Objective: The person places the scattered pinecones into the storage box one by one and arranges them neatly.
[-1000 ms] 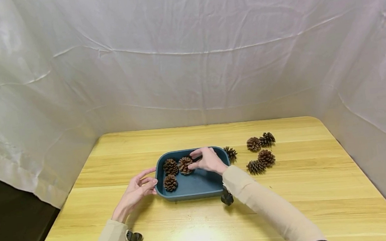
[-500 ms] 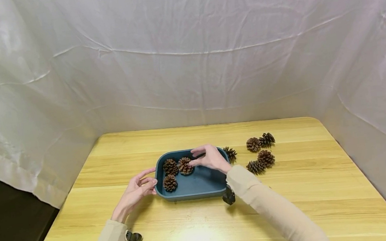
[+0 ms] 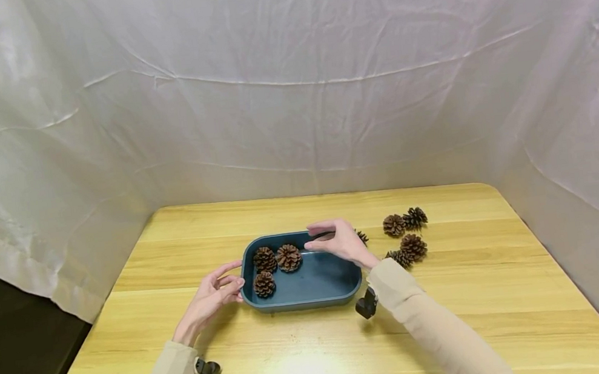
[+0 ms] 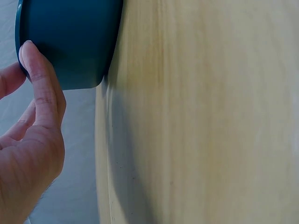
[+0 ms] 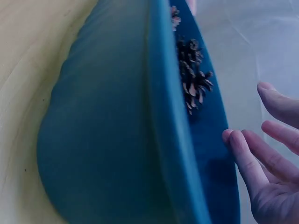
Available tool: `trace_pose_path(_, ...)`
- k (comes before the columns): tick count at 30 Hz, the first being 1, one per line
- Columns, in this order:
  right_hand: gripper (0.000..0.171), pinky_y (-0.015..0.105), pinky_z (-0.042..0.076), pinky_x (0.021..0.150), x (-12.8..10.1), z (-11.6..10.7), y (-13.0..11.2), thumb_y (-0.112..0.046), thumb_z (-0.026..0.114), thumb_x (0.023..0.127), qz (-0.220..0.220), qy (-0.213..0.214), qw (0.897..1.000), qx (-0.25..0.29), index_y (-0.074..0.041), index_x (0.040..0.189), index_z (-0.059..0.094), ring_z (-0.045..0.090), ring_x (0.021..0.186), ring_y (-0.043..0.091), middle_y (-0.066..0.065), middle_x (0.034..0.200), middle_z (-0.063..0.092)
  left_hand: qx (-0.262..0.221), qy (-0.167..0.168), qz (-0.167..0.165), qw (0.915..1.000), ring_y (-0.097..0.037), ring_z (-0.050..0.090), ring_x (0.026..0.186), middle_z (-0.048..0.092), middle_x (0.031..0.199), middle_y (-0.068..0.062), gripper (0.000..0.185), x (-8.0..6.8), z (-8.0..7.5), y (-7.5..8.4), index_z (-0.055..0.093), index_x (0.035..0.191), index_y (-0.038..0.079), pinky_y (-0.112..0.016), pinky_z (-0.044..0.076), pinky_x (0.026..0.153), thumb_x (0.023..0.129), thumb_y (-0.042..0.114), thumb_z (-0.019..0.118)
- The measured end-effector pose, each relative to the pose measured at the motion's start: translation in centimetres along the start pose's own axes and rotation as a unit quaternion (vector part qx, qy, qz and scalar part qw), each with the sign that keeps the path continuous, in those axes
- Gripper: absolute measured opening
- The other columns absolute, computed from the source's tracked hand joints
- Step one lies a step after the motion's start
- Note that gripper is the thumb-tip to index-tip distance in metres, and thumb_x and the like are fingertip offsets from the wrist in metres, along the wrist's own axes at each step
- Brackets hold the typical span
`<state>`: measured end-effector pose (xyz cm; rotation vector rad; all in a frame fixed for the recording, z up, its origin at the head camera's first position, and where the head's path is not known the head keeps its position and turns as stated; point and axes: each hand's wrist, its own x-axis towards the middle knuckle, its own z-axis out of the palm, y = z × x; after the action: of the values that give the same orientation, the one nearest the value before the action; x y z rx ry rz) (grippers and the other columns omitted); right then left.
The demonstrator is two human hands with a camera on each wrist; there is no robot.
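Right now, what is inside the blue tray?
Three pine cones sit at the left end of the blue tray. The right hand hovers over the far right corner, hiding part of the tray floor there.

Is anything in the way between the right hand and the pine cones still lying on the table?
Nothing visible blocks it. The right hand is over the tray's far right end, and the nearest loose pine cone lies just beyond it.

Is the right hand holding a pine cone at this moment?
No, the right hand hovers empty over the blue tray, with three pine cones lying inside.
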<state>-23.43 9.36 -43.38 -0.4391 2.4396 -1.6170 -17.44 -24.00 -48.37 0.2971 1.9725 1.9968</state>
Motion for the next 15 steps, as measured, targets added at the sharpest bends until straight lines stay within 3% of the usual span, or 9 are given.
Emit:
trace_pose_path(11,0.050,0.034,0.062,0.090,-1.8,-2.3,0.7,-0.008,0.075,0.090,-0.051,-0.001,0.996,0.068,0.001,0.137,0.059,0.068,0.115,0.039,0.027,0.136,0.061,0.001,-0.003,0.007,1.0000,-0.009,0.065,0.075,0.065,0.095,0.000,0.060,0.0,0.0,-0.1,0.029,0.151,-0.011,-0.026,0.063,0.074,0.101,0.006,0.058)
trace_pose_path(15,0.050,0.028,0.062,0.087,-2.6,-3.0,1.1,-0.009,0.074,0.091,-0.064,0.011,0.995,0.077,0.000,0.138,0.059,0.071,0.111,0.030,0.028,0.137,0.060,0.002,-0.003,0.008,1.0000,-0.010,0.065,0.075,0.066,0.096,-0.001,0.060,0.0,0.0,-0.1,0.029,0.151,-0.010,-0.026,0.063,0.074,0.101,0.006,0.058)
